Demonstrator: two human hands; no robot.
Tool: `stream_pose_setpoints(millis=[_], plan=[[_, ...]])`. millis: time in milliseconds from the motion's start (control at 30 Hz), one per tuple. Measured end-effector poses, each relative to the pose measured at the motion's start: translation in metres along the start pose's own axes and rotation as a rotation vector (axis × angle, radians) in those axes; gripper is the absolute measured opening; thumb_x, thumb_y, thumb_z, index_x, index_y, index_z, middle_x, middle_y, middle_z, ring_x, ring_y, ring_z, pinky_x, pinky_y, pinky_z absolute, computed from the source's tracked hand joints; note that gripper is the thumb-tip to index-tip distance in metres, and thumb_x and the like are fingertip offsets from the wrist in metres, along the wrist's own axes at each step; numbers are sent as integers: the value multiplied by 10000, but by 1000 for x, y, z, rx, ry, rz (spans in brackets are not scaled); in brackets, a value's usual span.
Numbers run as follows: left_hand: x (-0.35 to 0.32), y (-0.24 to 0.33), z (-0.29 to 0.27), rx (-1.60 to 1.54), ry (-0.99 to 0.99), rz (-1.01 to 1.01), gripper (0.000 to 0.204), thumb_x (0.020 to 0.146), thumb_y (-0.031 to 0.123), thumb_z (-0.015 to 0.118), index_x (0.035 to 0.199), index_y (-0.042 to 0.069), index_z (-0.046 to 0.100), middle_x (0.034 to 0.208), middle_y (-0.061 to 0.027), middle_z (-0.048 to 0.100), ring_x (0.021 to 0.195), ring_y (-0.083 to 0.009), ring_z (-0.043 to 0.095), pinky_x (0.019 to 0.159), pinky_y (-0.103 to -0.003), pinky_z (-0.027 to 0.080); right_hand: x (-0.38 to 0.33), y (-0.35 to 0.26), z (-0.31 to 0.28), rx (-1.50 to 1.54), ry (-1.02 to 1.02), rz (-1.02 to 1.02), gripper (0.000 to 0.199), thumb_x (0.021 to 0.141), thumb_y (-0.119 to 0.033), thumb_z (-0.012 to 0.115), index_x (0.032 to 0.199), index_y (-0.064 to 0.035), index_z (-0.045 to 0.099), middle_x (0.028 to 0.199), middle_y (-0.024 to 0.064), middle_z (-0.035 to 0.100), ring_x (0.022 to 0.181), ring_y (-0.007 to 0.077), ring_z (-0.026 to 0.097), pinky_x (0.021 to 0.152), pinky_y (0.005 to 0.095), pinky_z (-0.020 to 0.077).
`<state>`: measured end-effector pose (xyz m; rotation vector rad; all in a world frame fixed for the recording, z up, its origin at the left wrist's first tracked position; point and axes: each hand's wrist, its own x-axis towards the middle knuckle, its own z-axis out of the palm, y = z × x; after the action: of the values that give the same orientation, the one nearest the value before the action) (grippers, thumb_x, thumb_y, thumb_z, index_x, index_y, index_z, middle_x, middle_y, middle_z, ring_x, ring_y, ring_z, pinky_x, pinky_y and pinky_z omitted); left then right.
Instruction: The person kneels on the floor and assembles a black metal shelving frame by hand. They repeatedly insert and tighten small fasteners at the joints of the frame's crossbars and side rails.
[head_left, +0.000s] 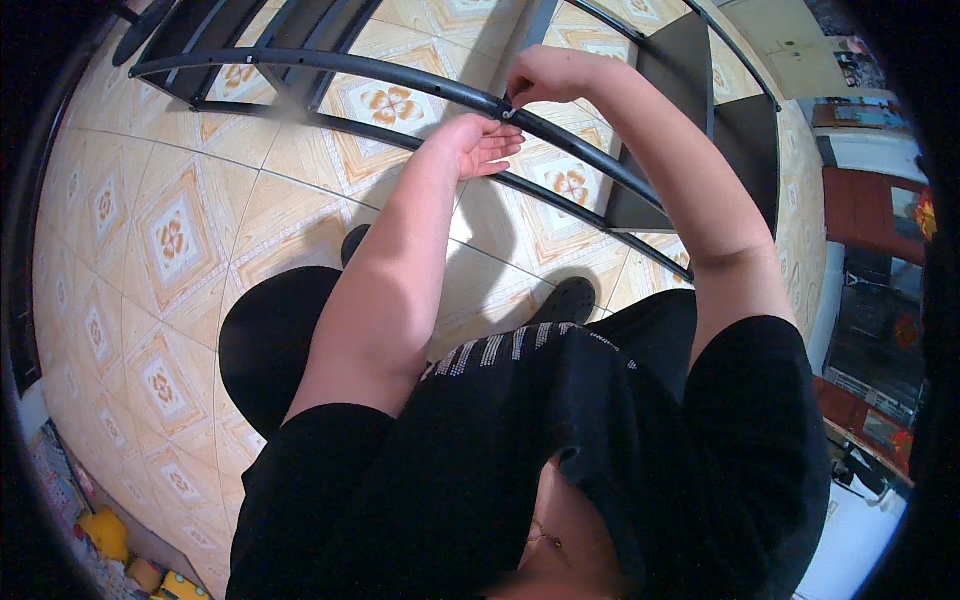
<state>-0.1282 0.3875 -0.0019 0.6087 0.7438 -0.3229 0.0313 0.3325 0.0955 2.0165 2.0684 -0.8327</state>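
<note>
A pale tiled floor [172, 240] with orange-brown flower motifs set in diamonds spreads beneath everything, bright in places and crossed by shadows. Over it, the person's right hand [545, 78] bends down onto a black tube [360, 67], its fingers drawn narrowly together at a small silvery piece [508, 114] on the tube; whether they grip that piece, I cannot tell. The left hand [478, 145] is just below, palm partly up, its fingers extended and slightly spread at the near side of the tube, wrapped around nothing. The tube is the near upper edge of a black metal frame that runs across the top of the view, bowed by the lens, with a lower bar [550, 202] nearer the floor. Dark panels stand within the frame to the right, one of them a broad grey panel [672, 65]. Closer to the person are a dark shoe [570, 300] and a black shirt [500, 440] with glittering stripes. Yellow objects [105, 532] lie at the far lower left.
</note>
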Motion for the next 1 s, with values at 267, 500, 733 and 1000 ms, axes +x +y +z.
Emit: stream_pose_setpoints(millis=[267, 500, 733, 1000], plan=[[-1, 3, 2, 29, 23, 15, 255, 952, 221, 445, 1099, 84, 602, 1103, -39, 651, 1034, -168, 605, 951, -389, 433, -1, -12, 8, -163, -22, 57, 151, 751, -146, 667, 838, -23, 670, 753, 146, 649, 712, 306, 623, 666, 380, 485], [-5, 3, 1, -20, 18, 32, 251, 952, 215, 431, 1040, 64, 612, 1057, -62, 665, 1010, -187, 613, 952, -407, 430, -22, -3, 34, 80, 142, 47, 168, 814, -162, 626, 917, -33, 659, 867, 156, 622, 817, 314, 599, 734, 380, 471], [-2, 2, 3, -49, -15, 30, 224, 951, 200, 457, 1043, 61, 607, 1044, -55, 668, 1006, -185, 616, 954, -403, 431, -30, -2, 43, 148, 228, 81, 177, 821, -176, 629, 936, -48, 669, 895, 162, 640, 834, 326, 608, 747, 391, 483], [0, 1, 4, -55, -10, 51, 200, 951, 189, 476, 1040, 62, 601, 1057, -57, 664, 1006, -174, 625, 943, -375, 447, -34, 2, 51, 161, 303, 74, 165, 819, -168, 625, 923, -48, 669, 903, 158, 634, 838, 330, 605, 745, 387, 485]])
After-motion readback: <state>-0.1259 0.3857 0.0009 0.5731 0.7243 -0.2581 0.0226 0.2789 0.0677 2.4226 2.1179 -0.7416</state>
